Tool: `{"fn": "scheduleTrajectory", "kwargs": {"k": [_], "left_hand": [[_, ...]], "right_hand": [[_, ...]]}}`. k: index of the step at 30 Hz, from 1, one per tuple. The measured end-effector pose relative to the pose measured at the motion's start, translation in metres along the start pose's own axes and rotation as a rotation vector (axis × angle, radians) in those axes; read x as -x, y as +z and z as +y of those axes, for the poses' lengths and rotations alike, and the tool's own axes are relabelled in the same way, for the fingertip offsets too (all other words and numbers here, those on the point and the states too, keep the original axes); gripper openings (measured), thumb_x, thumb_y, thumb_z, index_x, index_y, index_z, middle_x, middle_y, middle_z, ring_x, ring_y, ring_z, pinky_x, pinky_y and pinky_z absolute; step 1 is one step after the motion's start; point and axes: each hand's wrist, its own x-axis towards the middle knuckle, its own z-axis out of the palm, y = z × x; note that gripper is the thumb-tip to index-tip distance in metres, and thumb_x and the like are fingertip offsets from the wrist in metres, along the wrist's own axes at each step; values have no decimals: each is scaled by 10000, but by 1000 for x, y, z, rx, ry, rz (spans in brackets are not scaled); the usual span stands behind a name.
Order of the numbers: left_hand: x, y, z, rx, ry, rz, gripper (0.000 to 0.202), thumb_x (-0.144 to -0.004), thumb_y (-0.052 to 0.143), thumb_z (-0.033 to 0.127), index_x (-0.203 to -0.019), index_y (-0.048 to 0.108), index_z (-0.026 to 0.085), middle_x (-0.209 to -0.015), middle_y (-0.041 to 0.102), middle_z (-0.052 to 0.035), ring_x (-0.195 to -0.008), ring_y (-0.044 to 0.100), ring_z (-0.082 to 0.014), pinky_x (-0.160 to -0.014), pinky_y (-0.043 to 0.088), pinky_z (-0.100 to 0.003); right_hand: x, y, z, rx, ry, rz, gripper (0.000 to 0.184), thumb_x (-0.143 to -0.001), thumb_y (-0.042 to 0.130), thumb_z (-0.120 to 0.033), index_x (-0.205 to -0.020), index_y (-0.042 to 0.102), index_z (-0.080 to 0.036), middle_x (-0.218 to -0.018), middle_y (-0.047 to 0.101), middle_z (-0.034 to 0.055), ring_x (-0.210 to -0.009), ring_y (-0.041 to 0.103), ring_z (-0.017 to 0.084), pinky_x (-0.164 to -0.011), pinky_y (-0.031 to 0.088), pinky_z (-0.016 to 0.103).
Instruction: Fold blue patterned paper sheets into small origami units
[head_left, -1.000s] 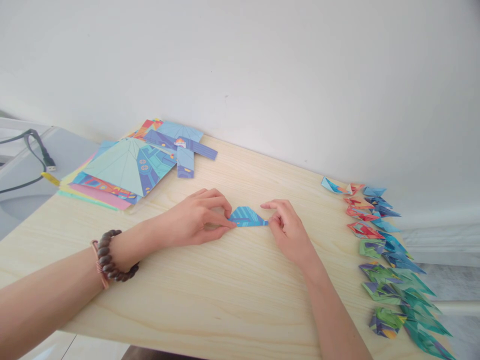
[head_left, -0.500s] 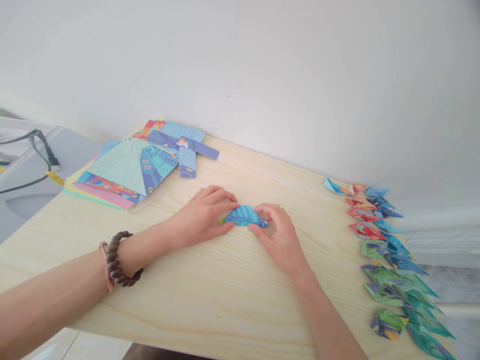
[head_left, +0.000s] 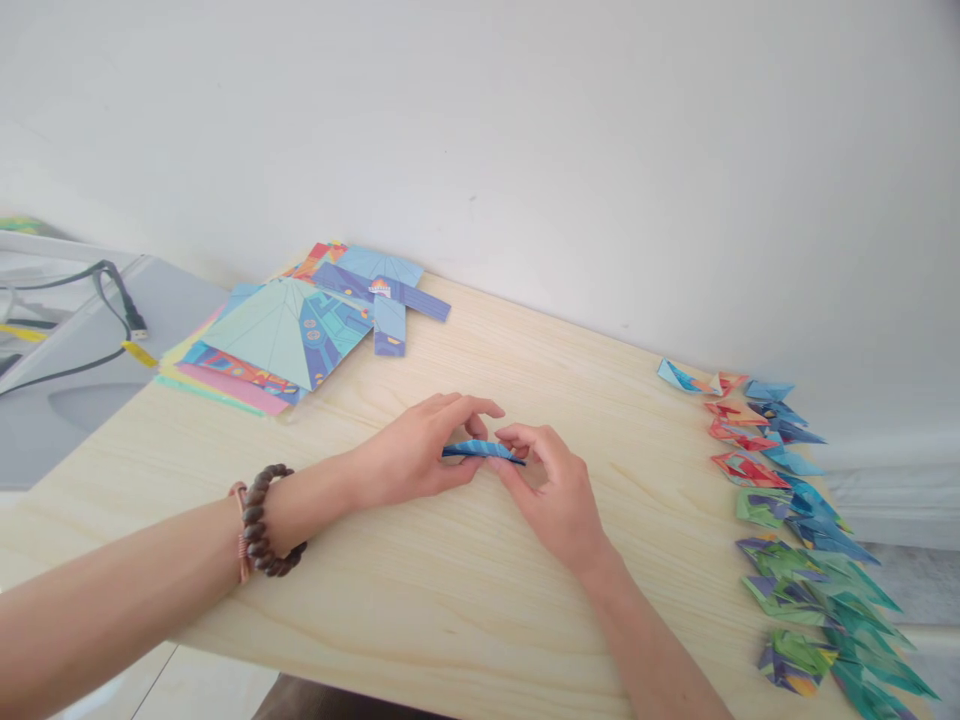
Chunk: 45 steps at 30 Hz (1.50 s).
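Note:
A small piece of folded blue paper [head_left: 480, 449] is held between my two hands, a little above or on the tabletop; I cannot tell which. It is turned nearly edge-on, so only a narrow striped strip shows. My left hand [head_left: 424, 450] grips its left part with thumb below and fingers bent over, the index finger raised off it. Thumb and fingers of my right hand [head_left: 551, 485] pinch its right part. Its left end is partly hidden behind the left hand. Dark beads circle my left wrist.
Patterned paper sheets [head_left: 277, 330] lie stacked at the back left. Along the right edge stand rows of folded paper pieces [head_left: 750, 470] in red, blue and green. A black cable [head_left: 124, 300] rests on the grey surface at far left. A white wall [head_left: 525, 150] rises behind the table [head_left: 390, 600].
The folded paper has tipped from showing its broad patterned face to nearly edge-on. My left index finger has lifted off it. The whole view has shifted slightly.

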Motion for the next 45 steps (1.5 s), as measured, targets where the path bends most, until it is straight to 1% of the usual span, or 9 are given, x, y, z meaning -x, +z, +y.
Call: {"fn": "scheduleTrajectory", "kwargs": {"k": [5,9,13,18,22,27,31,36,45], "left_hand": [[1,0,1,16,-58,-7,468,-703,592,162,-1144,441,198,-889,614,-13,-889,598,-176,-819,487,-327],[3,1,-1,100,-79,-9,499,-700,568,142,-1167,401,197,-921,600,-21,-874,610,-154,-799,502,-303],[3,1,0,117,-62,-7,459,-688,556,130,-1125,426,189,-959,575,-34,-898,596,-153,-799,504,-298],[2,-2,3,69,-36,-50,386,-674,544,114,-1046,474,194,-913,545,-19,-846,570,-142,-745,497,-275],[1,-3,3,57,-22,-39,316,-665,548,114,-964,477,189,-898,536,-15,-820,550,-138,-734,483,-269],[1,-3,5,58,-14,-42,274,-662,548,115,-918,480,187,-887,540,-12,-806,547,-137,-717,468,-259],[1,-3,8,42,-5,-62,264,-655,536,111,-904,484,181,-872,538,-13,-774,541,-134,-699,456,-258],[1,-5,9,1,2,-109,254,-649,525,116,-892,488,179,-840,523,-13,-745,518,-138,-681,441,-261],[2,-9,10,74,20,-117,279,-635,502,79,-886,446,188,-859,510,-5,-759,513,-127,-656,436,-237]], "right_hand": [[1,3,-3,10,-29,-19,134,-853,562,-222,-987,549,-230,-934,624,33,-853,594,157,-780,501,323],[2,2,-4,6,-12,-32,123,-865,545,-238,-987,536,-231,-927,627,30,-836,599,152,-764,506,312],[3,0,-4,10,-7,-47,112,-866,540,-244,-977,535,-230,-902,625,28,-810,593,149,-745,506,304],[3,0,-2,19,-40,-74,108,-852,541,-211,-957,538,-234,-889,615,17,-803,578,146,-736,487,300],[3,0,-3,48,-75,-57,113,-824,545,-165,-912,541,-237,-831,599,3,-759,553,144,-699,471,295],[3,1,-4,40,-74,-67,140,-809,556,-146,-917,535,-233,-851,599,9,-779,551,152,-706,469,301],[4,3,-2,41,-72,-77,142,-816,554,-137,-919,531,-232,-854,603,8,-796,557,149,-717,469,296],[4,0,-2,81,-87,-136,110,-845,541,-175,-939,536,-232,-849,605,25,-790,554,164,-702,473,311],[7,-13,0,91,-80,-166,105,-856,535,-166,-942,531,-226,-833,561,13,-777,528,145,-698,449,289]]}}
